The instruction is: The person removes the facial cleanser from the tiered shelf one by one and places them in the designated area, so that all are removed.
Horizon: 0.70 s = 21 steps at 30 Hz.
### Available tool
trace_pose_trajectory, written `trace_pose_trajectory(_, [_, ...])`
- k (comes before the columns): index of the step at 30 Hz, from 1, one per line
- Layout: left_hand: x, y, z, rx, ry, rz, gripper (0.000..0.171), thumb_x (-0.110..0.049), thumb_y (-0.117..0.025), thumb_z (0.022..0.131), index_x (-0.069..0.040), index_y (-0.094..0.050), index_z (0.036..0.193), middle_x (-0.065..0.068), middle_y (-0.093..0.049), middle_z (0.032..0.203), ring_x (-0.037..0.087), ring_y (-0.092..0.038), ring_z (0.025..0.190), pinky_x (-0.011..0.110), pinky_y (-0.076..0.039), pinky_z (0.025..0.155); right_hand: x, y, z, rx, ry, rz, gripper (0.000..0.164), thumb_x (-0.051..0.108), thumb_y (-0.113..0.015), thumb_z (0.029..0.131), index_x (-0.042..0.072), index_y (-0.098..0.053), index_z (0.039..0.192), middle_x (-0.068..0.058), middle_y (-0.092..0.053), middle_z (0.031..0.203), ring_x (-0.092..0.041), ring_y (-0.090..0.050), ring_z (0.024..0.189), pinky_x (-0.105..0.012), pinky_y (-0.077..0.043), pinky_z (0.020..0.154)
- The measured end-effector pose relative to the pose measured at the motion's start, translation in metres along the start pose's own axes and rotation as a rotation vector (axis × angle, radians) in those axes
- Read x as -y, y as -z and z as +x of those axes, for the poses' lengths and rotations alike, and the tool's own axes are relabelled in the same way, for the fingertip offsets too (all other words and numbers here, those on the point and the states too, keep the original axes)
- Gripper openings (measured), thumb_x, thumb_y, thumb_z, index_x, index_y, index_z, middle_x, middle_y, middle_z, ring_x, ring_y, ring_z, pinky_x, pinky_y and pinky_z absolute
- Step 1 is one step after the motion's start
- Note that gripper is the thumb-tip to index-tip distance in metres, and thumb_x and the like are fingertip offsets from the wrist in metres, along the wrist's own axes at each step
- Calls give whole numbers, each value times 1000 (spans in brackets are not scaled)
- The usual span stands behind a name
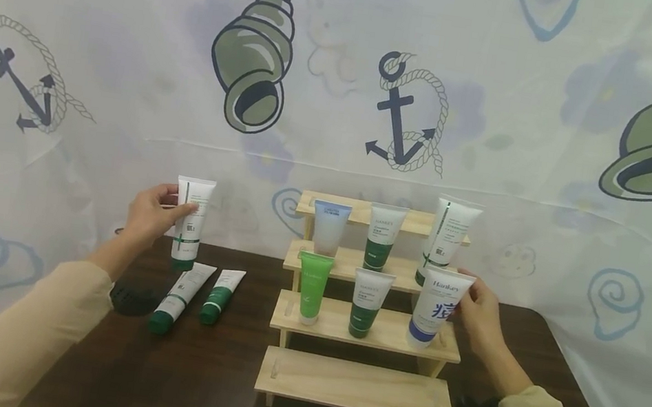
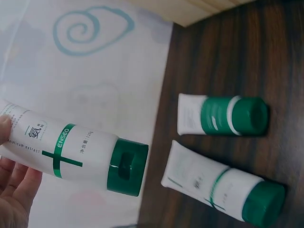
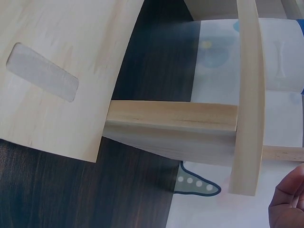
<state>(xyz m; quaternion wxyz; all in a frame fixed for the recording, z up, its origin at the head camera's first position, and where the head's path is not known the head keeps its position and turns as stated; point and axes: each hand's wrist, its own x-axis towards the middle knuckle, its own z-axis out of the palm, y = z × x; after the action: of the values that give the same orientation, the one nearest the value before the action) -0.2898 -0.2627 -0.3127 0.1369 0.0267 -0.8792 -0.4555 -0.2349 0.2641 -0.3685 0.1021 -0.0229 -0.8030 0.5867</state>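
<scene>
My left hand grips a white tube with a green cap, held upright above the table; the thumb lies across its front. Below it lie a white tube with a green cap and a smaller green-and-white tube. My right hand is at the right edge of a white Hankey tube with a blue band, which stands on a shelf. The tube partly hides its fingers. Curled fingers show in the right wrist view; I cannot tell whether they hold the tube.
A stepped wooden rack stands on the dark table. Its upper steps hold a green tube, a pale blue tube, two white-and-green tubes and a large white tube. A patterned curtain hangs behind.
</scene>
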Motion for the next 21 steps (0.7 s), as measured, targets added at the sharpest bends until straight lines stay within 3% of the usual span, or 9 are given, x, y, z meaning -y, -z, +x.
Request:
trace_pose_trajectory(5, [20, 3, -2, 1, -28, 51, 50, -22, -64, 90, 9, -49, 126, 32, -55, 119, 42, -56, 107, 20, -48, 67, -1, 1, 1, 3, 5, -13, 47, 19, -41, 101, -6, -33, 141, 5, -52, 92, -2, -51, 73, -20, -48, 64])
trace_pose_trajectory(8, [32, 5, -4, 15, -59, 105, 48, -20, -64, 89, 11, -50, 123, 34, -58, 114, 42, -58, 102, 17, -47, 61, -2, 2, 1, 5, 12, -18, 48, 19, -41, 101, -6, -33, 141, 4, -52, 93, -3, -51, 73, -19, -48, 64])
trace_pose_trajectory(12, [49, 7, -6, 59, -65, 167, 51, -21, -63, 90, 13, -48, 125, 36, -57, 116, 45, -58, 103, 32, -54, 71, -1, 2, 1, 8, 18, -24, 48, 20, -41, 101, -6, -32, 141, 4, -52, 94, -3, -51, 74, -19, -48, 64])
trace_pose_trajectory(16, [62, 9, -9, 110, -35, 216, 55, -23, -61, 92, 16, -45, 128, 38, -53, 120, 48, -55, 107, 50, -50, 83, 0, 2, 1, 9, 19, -32, 48, 20, -41, 101, -6, -32, 141, 4, -53, 95, -2, -51, 74, -18, -48, 65])
trace_pose_trajectory(21, [77, 5, -13, 126, -18, 276, 54, -22, -60, 92, 17, -46, 125, 38, -54, 117, 47, -57, 101, 51, -50, 80, -2, 1, 1, 6, 12, -42, 50, 21, -42, 101, -5, -32, 141, 1, -53, 99, -2, -51, 76, -19, -48, 66])
